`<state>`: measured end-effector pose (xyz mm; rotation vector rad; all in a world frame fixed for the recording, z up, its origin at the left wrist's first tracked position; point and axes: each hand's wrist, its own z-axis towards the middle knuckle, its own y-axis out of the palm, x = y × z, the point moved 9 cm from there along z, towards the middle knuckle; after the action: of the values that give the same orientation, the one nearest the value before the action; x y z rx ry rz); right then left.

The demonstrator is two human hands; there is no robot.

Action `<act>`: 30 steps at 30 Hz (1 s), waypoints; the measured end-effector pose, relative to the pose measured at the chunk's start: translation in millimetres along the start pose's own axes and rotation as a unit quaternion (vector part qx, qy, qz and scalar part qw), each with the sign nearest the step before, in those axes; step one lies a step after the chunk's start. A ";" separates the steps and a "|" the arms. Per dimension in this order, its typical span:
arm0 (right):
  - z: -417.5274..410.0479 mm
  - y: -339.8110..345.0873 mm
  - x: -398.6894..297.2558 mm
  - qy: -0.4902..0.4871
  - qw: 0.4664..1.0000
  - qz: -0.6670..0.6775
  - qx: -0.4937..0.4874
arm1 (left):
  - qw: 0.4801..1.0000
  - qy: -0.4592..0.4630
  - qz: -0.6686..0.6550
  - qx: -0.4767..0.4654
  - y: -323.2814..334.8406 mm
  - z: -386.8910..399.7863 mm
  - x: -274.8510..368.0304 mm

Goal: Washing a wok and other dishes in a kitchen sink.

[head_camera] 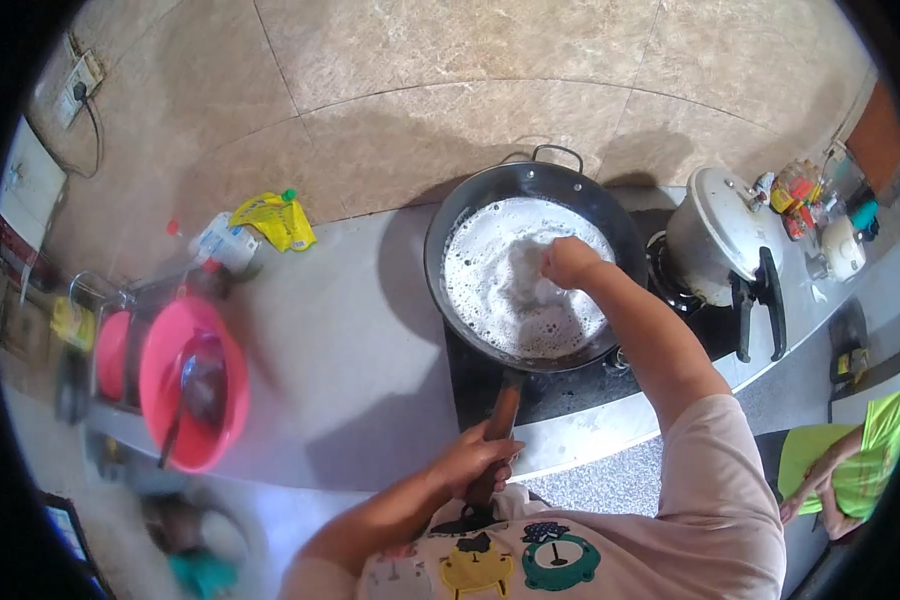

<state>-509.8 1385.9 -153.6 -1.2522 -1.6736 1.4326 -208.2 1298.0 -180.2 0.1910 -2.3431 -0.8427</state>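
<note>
A dark wok (pixel 441 315) with a wooden handle (pixel 505 412) sits on the black gas hob (pixel 480 394), filled with white foamy liquid (pixel 487 247). My left hand (pixel 480 461) is wrapped around the handle near my body. Over the right part of the foam is my right hand (pixel 572 262), its fingers curled and pointing down towards the liquid. The fingertips are hidden, so whether it holds something cannot be seen. A small loop handle (pixel 559 150) stands at the wok's far rim.
A pressure cooker (pixel 709 240) stands on the right burner, bottles (pixel 799 195) beyond it. Left on the counter are a pink basin (pixel 232 390) holding a dark utensil, a yellow pouch (pixel 274 217) and a clear plastic package (pixel 225 241). Another person (pixel 832 465) is at the lower right.
</note>
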 end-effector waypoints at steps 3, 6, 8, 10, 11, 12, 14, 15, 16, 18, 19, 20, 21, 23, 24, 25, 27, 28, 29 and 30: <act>-8.1 -6.7 5.8 0.002 1.000 0.019 -0.010 | 1.000 0.003 -0.001 0.003 -0.1 -0.9 0.4; -12.1 -15.7 11.5 -0.004 0.992 -0.043 0.117 | 1.000 -0.014 0.002 0.013 -0.2 -0.9 -0.7; -22.5 8.4 -38.0 -0.189 0.962 -0.173 -0.090 | 1.000 -0.008 -0.007 0.013 -3.2 -3.2 -0.3; -6.8 19.8 -22.5 -0.150 0.981 -0.107 -0.064 | 1.000 -0.008 -0.013 0.002 -0.2 -1.4 -1.4; 3.0 24.8 -9.0 -0.111 0.992 -0.040 -0.038 | 1.000 -0.015 -0.009 -0.002 0.5 0.3 -2.9; 7.7 29.0 -5.6 -0.109 0.992 -0.040 -0.038 | 1.000 -0.022 -0.006 -0.006 0.9 1.3 -4.0; 13.7 45.5 9.5 -0.095 0.987 -0.091 -0.097 | 1.000 -0.024 -0.006 -0.006 4.3 2.5 -2.4; 12.5 40.7 -0.5 -0.100 0.986 -0.090 -0.098 | 1.000 -0.021 -0.010 0.004 0.5 0.7 -1.8; 7.3 14.5 -9.7 -0.067 0.997 -0.029 -0.039 | 1.000 -0.019 -0.012 0.008 -2.0 -1.0 -2.7; -2.2 -13.9 -6.9 -0.046 0.996 0.065 0.045 | 1.000 -0.013 -0.015 0.013 -4.8 -1.2 -4.0; -5.2 -17.0 -1.9 -0.042 0.996 0.065 0.045 | 1.000 -0.016 -0.012 0.010 -3.0 -1.1 -4.2; -7.3 -16.2 4.2 -0.026 0.998 0.043 0.025 | 1.000 -0.016 -0.011 0.008 -1.6 -1.1 -3.4; -9.4 -15.9 7.9 -0.011 1.000 0.022 0.004 | 1.000 -0.016 -0.010 0.006 -1.2 -0.4 -2.1; -14.5 -19.6 6.8 -0.007 0.999 0.032 0.003 | 1.000 -0.015 -0.010 0.019 -2.4 -1.9 -1.3; -17.6 -20.7 7.0 -0.004 0.999 0.042 0.001 | 0.999 -0.013 -0.013 0.032 -3.3 -2.9 -1.0; -17.1 -17.4 9.3 -0.003 0.999 0.043 0.003 | 0.999 -0.013 -0.011 0.031 -2.3 -3.7 -0.6; -9.6 -1.5 27.7 0.045 0.998 -0.037 0.019 | 0.999 -0.013 -0.018 0.025 0.5 -3.8 -0.3; -1.2 15.5 36.7 0.052 0.998 -0.037 0.020 | 1.000 -0.016 -0.015 0.020 2.0 -1.6 -2.0; 10.8 43.7 33.5 -0.012 0.998 -0.057 -0.020 | 1.000 -0.016 -0.021 0.014 3.7 1.1 -3.5; 15.9 62.6 24.4 -0.079 0.992 -0.077 -0.061 | 0.999 -0.015 -0.028 0.010 3.9 3.1 -4.1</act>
<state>-516.1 1400.3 -220.8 -1.0699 -1.9450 1.3850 -206.6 1304.0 -181.7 0.2554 -2.3848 -0.8562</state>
